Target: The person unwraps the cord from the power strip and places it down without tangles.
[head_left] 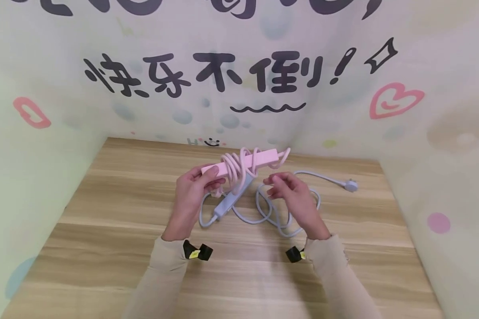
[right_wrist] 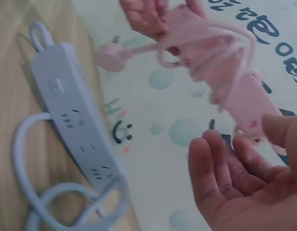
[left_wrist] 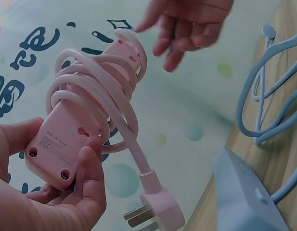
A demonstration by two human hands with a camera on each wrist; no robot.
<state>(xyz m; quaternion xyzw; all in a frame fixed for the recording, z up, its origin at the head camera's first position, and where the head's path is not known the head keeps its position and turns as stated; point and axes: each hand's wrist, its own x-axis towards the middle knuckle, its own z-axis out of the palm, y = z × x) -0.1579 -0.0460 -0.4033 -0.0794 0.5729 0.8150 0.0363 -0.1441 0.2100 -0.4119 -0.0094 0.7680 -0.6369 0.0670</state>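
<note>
My left hand [head_left: 189, 192] grips one end of a pink power strip [head_left: 265, 157], holding it above the table. Its pink cord [left_wrist: 85, 82] is wound several times round the middle, and the plug [left_wrist: 162, 207] dangles near the held end in the left wrist view. Close to the strip's far end is my right hand [head_left: 293, 192], fingers loosely bent and nothing in them. In the right wrist view a small gap shows between those fingertips and the pink strip. Below lies a blue power strip [head_left: 233, 197] on the tabletop, partly hidden by the pink one.
The blue strip's cord [head_left: 279, 221] lies in loose loops under and around my right hand, its plug [head_left: 351, 185] to the right. The wooden table [head_left: 123, 266] meets a printed backdrop [head_left: 163, 119] at its back edge. Both wrists carry black camera mounts [head_left: 205, 252].
</note>
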